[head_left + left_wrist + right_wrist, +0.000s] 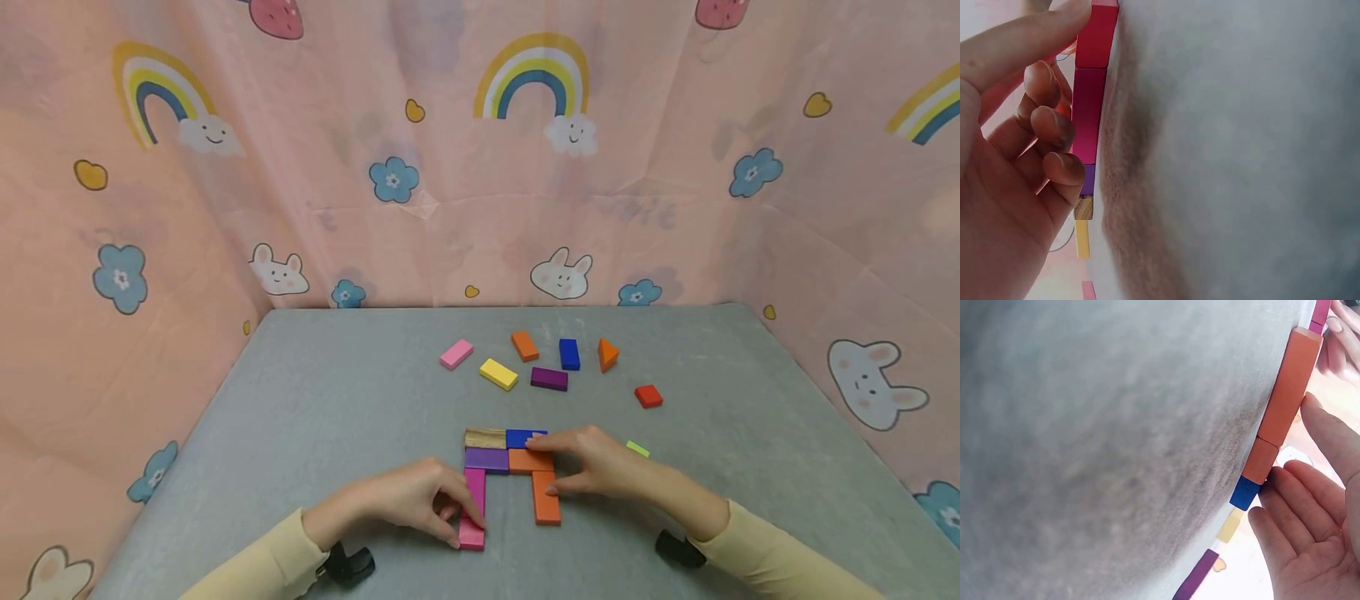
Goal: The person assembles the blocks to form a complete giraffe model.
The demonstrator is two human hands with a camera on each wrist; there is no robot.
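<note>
Flat blocks on the grey table form a shape with two legs. My left hand (423, 500) pinches the pinkish-red block (1096, 37) at the near end of the left leg, thumb and index finger on opposite sides. Beyond it lies a magenta block (1089, 115). My right hand (600, 458) lies over the right side, fingers fairly straight. Its fingertips touch the blue block (516, 437) and the crosswise orange block (525, 461); its thumb rests at the orange leg block (547, 507). A wood-grain block (486, 438) and a violet block (486, 460) complete the upper left.
Farther back lie loose blocks: pink (456, 354), yellow (498, 374), orange (525, 346), blue (569, 354), purple (549, 379), an orange triangle (607, 355) and red (648, 396). A lime block (637, 449) shows behind my right forearm. A patterned pink curtain (450, 233) surrounds the table.
</note>
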